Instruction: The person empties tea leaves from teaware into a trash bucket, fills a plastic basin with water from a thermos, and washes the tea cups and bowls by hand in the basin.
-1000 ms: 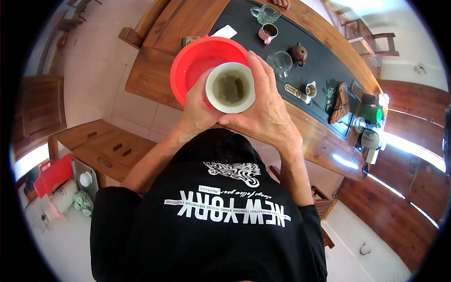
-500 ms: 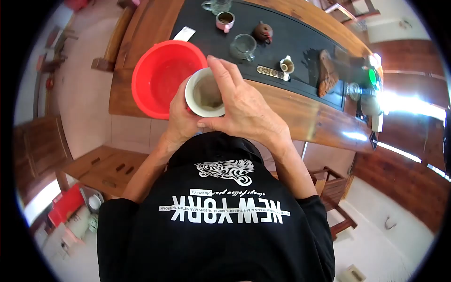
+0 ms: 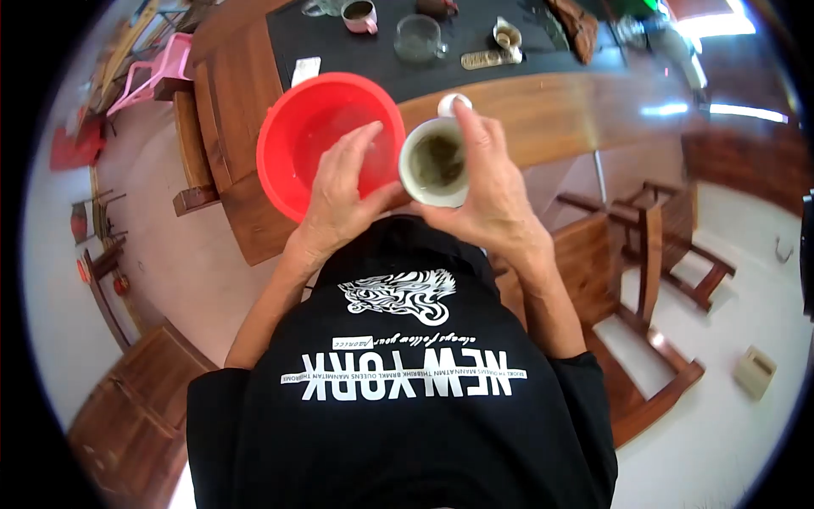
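A white-rimmed mug [image 3: 437, 161] with murky greenish-brown liquid and dark bits inside is held in my right hand [image 3: 498, 191]. My thumb lies along its near side and my fingers along its right side. The mug's white handle [image 3: 452, 103] points toward the table. To the left, my left hand [image 3: 337, 191] is open, thumb and fingers spread; its thumb tip is close to the mug's left side. Behind that hand stands a red basin [image 3: 275, 153] at the table's front edge, wet or shiny inside.
On the wooden table [image 3: 543, 114], a black tea tray [image 3: 373, 68] bears a pink cup [image 3: 360, 19], a glass pitcher [image 3: 419, 41], a small creamer [image 3: 507, 36] and a dark teapot [image 3: 434, 7]. A white slip [image 3: 305, 69] lies behind the basin. Wooden chairs [image 3: 649, 263] stand at right.
My left hand has come off the mug and opened. The mug, in my right hand, has shifted right, and its handle now shows. The camera view has turned.
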The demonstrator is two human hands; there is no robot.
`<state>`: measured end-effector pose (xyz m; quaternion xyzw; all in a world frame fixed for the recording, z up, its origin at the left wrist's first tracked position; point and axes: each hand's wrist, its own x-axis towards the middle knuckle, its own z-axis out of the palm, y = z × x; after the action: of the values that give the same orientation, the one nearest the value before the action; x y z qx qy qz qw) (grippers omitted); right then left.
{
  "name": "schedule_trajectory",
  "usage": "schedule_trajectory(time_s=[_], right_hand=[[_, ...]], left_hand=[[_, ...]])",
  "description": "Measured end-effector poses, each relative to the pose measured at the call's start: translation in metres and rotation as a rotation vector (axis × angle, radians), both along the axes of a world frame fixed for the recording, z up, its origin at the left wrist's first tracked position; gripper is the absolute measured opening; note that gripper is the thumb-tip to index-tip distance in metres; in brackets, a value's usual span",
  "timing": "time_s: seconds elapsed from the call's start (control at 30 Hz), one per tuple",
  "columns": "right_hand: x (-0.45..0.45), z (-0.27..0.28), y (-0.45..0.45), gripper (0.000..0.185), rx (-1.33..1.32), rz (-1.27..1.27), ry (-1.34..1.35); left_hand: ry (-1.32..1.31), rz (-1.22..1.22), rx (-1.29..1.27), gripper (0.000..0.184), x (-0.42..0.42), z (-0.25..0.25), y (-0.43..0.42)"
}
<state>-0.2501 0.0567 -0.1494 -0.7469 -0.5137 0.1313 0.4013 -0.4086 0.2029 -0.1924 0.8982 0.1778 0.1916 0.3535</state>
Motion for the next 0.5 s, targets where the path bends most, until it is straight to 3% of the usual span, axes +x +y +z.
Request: schedule_trajectory(time_s=[0.1, 0.5], right_hand=[[-0.028, -0.011, -0.030, 0.103, -0.013, -0.164, 0.079], [-0.143, -0.054, -0.185, 0.098, -0.162, -0.741, 0.060]], left_hand=[[0.063, -0.039, 0.068, 0.052, -0.029, -0.013, 0.012], [0.196, -0.391, 0.348, 0.042, -0.046, -0.040, 0.019]])
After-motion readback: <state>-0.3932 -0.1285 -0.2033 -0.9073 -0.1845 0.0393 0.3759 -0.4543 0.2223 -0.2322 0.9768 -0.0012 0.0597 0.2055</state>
